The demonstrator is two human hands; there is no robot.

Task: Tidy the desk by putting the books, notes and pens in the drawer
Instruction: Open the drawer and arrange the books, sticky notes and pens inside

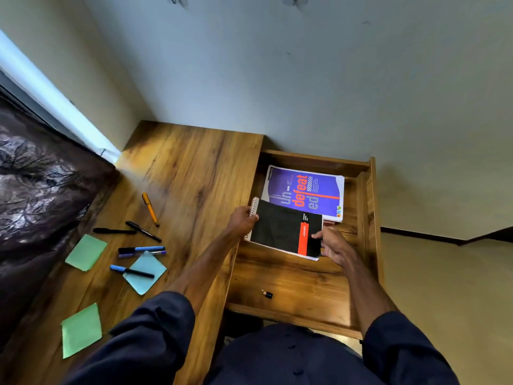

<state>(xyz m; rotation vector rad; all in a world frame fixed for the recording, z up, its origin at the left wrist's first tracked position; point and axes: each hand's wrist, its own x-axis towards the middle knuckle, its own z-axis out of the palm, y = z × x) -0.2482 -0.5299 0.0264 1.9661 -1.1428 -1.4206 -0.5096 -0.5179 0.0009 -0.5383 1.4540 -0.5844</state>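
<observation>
Black notebook (280,229) is in the open drawer (294,282), its far corner overlapping the purple book (302,190); whether it rests on the drawer floor or hangs above cannot be told. Left hand (244,222) grips the spiral-bound left edge, fingers hidden underneath. Right hand (331,245) pinches the near right corner, thumb on the cover. A small dark object (268,294) near the drawer front is too small to make out. Pens (141,250) and notes (86,252) lie on the desk (194,176), left.

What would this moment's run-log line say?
state: notebook over drawer | left hand: grips spiral edge | right hand: holds opposite edge | in drawer: purple book | on desk: pens, notes
</observation>
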